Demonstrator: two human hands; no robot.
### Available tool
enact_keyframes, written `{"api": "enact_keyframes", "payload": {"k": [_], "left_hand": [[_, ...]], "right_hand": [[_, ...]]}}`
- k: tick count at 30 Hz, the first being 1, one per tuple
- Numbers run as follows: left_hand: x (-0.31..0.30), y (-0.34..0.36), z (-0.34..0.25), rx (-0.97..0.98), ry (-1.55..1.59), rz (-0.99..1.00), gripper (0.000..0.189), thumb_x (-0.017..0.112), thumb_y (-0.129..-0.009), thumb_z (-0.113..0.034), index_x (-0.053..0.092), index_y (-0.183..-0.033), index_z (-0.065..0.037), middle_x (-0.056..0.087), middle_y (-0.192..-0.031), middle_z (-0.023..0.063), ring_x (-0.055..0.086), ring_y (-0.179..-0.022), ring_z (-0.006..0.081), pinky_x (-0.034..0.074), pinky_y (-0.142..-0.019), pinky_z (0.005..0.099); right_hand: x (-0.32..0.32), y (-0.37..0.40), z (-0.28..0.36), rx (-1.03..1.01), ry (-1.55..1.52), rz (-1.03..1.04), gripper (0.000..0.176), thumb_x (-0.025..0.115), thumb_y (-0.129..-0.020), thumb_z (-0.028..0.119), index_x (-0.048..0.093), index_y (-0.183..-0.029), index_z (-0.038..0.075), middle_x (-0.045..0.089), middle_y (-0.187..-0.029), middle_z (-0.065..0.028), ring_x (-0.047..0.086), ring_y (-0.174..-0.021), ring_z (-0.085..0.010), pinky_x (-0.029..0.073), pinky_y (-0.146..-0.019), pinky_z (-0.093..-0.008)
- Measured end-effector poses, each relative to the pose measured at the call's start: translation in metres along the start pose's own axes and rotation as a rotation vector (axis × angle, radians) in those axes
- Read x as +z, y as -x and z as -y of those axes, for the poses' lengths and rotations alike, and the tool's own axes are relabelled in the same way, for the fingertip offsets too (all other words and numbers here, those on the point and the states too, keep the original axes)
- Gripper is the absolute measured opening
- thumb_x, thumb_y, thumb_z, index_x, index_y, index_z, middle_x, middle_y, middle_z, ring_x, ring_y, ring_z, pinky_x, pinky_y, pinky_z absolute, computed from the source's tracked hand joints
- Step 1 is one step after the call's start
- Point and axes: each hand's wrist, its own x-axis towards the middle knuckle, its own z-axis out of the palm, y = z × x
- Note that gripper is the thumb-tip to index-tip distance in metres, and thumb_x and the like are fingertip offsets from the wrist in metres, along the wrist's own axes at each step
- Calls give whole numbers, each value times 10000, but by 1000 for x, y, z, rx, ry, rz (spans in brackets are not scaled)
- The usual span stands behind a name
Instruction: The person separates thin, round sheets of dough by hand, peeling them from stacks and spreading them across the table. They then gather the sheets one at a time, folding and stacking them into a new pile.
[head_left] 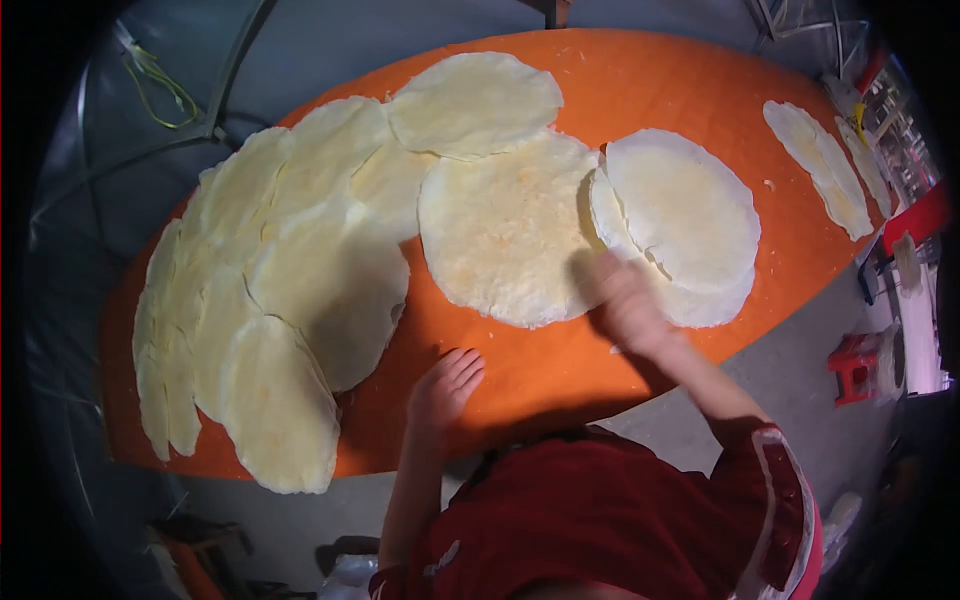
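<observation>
Many thin round pale flatbreads lie on an orange table (520, 370). My right hand (625, 300) is blurred, at the right edge of the middle flatbread (505, 230), beside a stack of overlapping flatbreads (685, 210); what its fingers hold, if anything, cannot be made out. My left hand (447, 385) rests near the table's front edge with its fingers spread a little and nothing in them. The nearest flatbread (340, 300) to it, partly in shadow, lies to its upper left.
More flatbreads (275, 400) overlap across the left side. Narrow flatbread pieces (820, 165) lie at the far right. A red stool (853, 367) stands on the floor at the right. Metal frame bars stand behind the table.
</observation>
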Motion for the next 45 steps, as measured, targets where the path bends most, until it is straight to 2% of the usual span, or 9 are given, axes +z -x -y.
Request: {"api": "enact_keyframes", "payload": {"k": [2, 9, 15, 17, 24, 34, 37, 39, 45], "left_hand": [[29, -25, -9, -319, 467, -339, 424, 298, -857, -197, 286, -1201, 50, 289, -1267, 213, 240, -1202, 332, 212, -995, 426], [26, -7, -7, -308, 433, -280, 452, 352, -845, -225, 287, -1223, 15, 285, -1276, 196, 257, -1193, 334, 238, -975, 445], [67, -21, -69, -22, 344, -134, 612, 599, -720, -110, 263, -1230, -70, 368, -1175, 147, 385, -1097, 288, 387, -850, 442], [65, -27, -79, 5, 187, -170, 660, 584, -698, -5, 229, -1246, -97, 363, -1164, 124, 423, -1054, 251, 425, -817, 389], [33, -22, -60, -21, 31, -242, 492, 516, -716, 60, 335, -1166, -24, 458, -1078, 107, 489, -974, 227, 435, -791, 361], [-11, 17, -20, 15, 88, -402, 382, 524, -699, 87, 464, -1071, 25, 535, -1018, 95, 520, -923, 179, 407, -815, 299], [-23, 23, -19, 28, 95, -396, 391, 536, -687, 85, 471, -1068, 23, 537, -1016, 92, 523, -918, 183, 413, -809, 303], [-30, 24, -21, 16, 103, -418, 393, 543, -682, 83, 475, -1064, 22, 539, -1013, 91, 525, -915, 183, 416, -804, 304], [-31, 29, -24, -46, 85, -432, 416, 548, -668, 92, 476, -1069, 11, 545, -1010, 87, 536, -896, 182, 418, -798, 308]], "right_hand": [[-11, -24, 36, -269, -63, -33, 518, 490, -680, 90, 363, -1172, -7, 405, -1167, -179, 356, -1109, -306, 278, -926, -395], [-18, -72, -2, -16, -480, 38, 249, 532, -603, 69, 561, -850, 44, 549, -584, -133, 530, -511, -316, 433, -516, -394], [-86, -89, 76, -292, -765, 77, 221, 574, -609, 16, 566, -829, -1, 539, -652, -160, 525, -555, -299, 432, -510, -343], [-82, -93, 96, -99, -1183, 541, 216, 638, -671, 85, 567, -855, -3, 548, -695, -90, 523, -581, -179, 422, -526, -267], [-25, -68, 141, 253, -1803, 352, 242, 652, -727, 184, 585, -881, 9, 531, -763, 15, 455, -663, -45, 387, -560, -193], [-51, -150, 29, 328, -895, 335, 254, 587, -703, 239, 545, -599, 12, 498, -510, -57, 485, -501, -117, 404, -479, -269], [-97, -202, -55, 436, -1245, 7, 127, 559, -714, 155, 592, -659, 47, 540, -555, -27, 538, -588, -117, 434, -544, -282], [-125, -237, -127, 27, -619, -181, 125, 533, -702, 128, 532, -606, 47, 509, -535, -61, 512, -519, -193, 406, -503, -315], [-238, -249, -57, -117, 161, -316, 126, 555, -614, 142, 587, -706, 62, 555, -684, -157, 555, -695, -272, 440, -587, -348]]}}
